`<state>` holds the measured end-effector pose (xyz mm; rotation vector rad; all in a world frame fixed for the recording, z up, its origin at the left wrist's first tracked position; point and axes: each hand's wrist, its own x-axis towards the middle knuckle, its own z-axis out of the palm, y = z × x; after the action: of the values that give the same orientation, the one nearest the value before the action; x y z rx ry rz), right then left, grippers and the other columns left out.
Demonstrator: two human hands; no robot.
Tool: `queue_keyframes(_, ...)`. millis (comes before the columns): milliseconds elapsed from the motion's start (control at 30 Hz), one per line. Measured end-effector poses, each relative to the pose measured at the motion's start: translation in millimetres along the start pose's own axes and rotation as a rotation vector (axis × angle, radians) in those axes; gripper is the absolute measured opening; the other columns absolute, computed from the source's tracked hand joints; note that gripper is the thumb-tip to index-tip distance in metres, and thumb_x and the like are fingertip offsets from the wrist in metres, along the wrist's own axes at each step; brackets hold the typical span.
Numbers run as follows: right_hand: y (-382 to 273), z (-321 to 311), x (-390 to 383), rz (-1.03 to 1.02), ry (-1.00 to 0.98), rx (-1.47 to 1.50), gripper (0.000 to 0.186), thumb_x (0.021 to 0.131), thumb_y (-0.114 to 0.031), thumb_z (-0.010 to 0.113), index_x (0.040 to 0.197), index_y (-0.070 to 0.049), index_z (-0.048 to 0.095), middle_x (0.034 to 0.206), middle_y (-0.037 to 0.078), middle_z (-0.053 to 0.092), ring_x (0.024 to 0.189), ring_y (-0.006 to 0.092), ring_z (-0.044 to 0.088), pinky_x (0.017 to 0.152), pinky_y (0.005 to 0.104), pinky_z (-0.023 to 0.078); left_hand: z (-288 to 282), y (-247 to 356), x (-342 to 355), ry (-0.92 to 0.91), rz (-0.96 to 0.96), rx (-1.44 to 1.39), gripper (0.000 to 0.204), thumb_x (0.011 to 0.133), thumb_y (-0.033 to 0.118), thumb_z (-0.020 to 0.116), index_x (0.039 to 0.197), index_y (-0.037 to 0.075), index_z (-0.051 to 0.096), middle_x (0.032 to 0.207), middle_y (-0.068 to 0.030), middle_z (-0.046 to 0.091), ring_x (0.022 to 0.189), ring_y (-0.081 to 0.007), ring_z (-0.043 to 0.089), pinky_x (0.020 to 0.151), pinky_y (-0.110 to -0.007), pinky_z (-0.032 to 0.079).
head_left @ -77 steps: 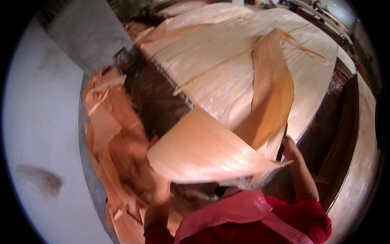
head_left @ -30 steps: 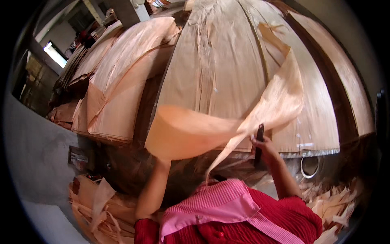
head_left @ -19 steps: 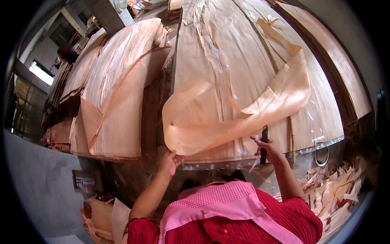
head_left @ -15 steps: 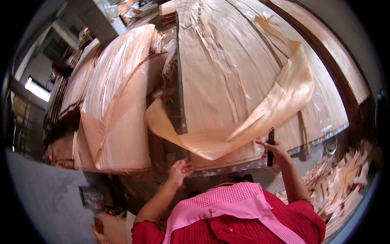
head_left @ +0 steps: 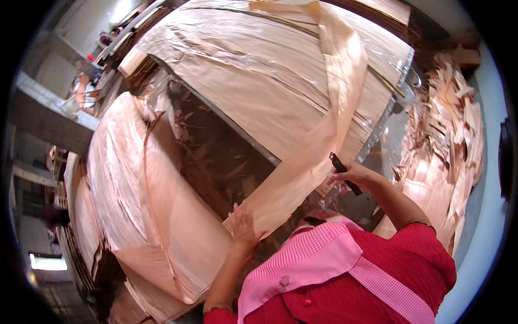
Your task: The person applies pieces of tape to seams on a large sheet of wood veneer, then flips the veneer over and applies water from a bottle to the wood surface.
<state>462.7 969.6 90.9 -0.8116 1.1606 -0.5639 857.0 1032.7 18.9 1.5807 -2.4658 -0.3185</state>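
Observation:
A long strip of pale wood veneer (head_left: 307,167) slants down from the far right toward my left hand (head_left: 245,224). That hand is open, fingers stretched and apart, laid against the strip's near end. My right hand (head_left: 348,175) is closed around a dark, narrow, flat tool (head_left: 353,187), its kind unclear. The fingers of this hand are beside the strip's right edge; whether they also pinch it, I cannot tell. Behind the strip lies a wide stack of veneer sheets (head_left: 259,81), with a thin stick (head_left: 270,19) across it.
Another veneer pile (head_left: 124,178), with a folded top sheet, stands at the left. Between the two stacks is a dark gap (head_left: 216,146) with scraps on its floor. Torn veneer scraps (head_left: 437,156) are heaped at the right, by a pale blue wall (head_left: 488,119).
The view has turned to the right. The strip, earlier curled in the air apart from my left hand, now stretches nearly straight to it. My right hand still holds the dark tool.

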Motion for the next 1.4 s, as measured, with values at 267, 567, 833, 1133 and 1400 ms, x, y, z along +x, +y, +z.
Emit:
queue_keyframes(267, 26.3, 4.8, -10.0, 0.008, 0.293, 0.301, 0.026, 0.081, -0.024, 0.064, 0.087, 0.000, 0.055, 0.082, 0.010, 0.064, 0.048, 0.0105, 0.053, 0.044, 0.0239, 0.045, 40.7, -86.5, 123.7, -0.646, -0.256, -0.726, 0.035, 0.069, 0.017, 0.073, 0.098, 0.000, 0.061, 0.091, -0.0074, 0.064, 0.084, -0.0125, 0.059, 0.076, -0.026, 0.046)
queue_keyframes(567, 63.9, 16.1, -45.5, -0.090, 0.698, 0.457, 0.022, 0.082, -0.021, 0.061, 0.090, -0.001, 0.054, 0.080, 0.010, 0.063, 0.048, 0.0098, 0.052, 0.045, 0.0234, 0.045, -150.3, -194.7, 378.1, -0.308, -0.004, -0.418, 0.009, 0.077, 0.012, 0.059, 0.071, 0.006, 0.060, 0.065, -0.0007, 0.057, 0.060, -0.0088, 0.052, 0.052, -0.027, 0.044)
queue_keyframes(833, 67.7, 108.0, -14.5, 0.093, 1.111, 0.551, 0.019, 0.083, -0.017, 0.059, 0.090, -0.001, 0.053, 0.070, 0.009, 0.061, 0.051, 0.0108, 0.054, 0.044, 0.0226, 0.042, -207.4, -287.9, 711.3, 0.046, 0.272, 0.758, 0.026, 0.083, 0.030, 0.052, 0.090, 0.006, 0.056, 0.084, -0.0190, 0.062, 0.082, -0.0369, 0.060, 0.068, -0.044, 0.049)
queue_keyframes(1133, 1.3, 205.8, 110.6, 0.074, 1.294, 0.798, 0.020, 0.083, -0.009, 0.055, 0.100, 0.000, 0.052, 0.078, 0.011, 0.062, 0.059, 0.0119, 0.055, 0.056, 0.0259, 0.047, -272.6, -355.4, 1039.7, 0.411, -0.063, 0.783, 0.032, 0.087, 0.028, 0.039, 0.108, 0.012, 0.057, 0.091, -0.0109, 0.066, 0.073, -0.0295, 0.065, 0.071, -0.050, 0.049)
queue_keyframes(1400, -45.6, 222.0, 156.8, 0.140, 1.434, 0.662, 0.018, 0.082, -0.013, 0.057, 0.092, 0.002, 0.054, 0.073, 0.009, 0.062, 0.063, 0.0137, 0.058, 0.060, 0.0266, 0.046, 10.0, -90.4, 643.6, -0.056, 1.510, 0.026, 0.049, 0.087, 0.027, 0.051, 0.124, -0.002, 0.041, 0.130, -0.0188, 0.042, 0.122, -0.0319, 0.036, 0.102, -0.045, 0.028)
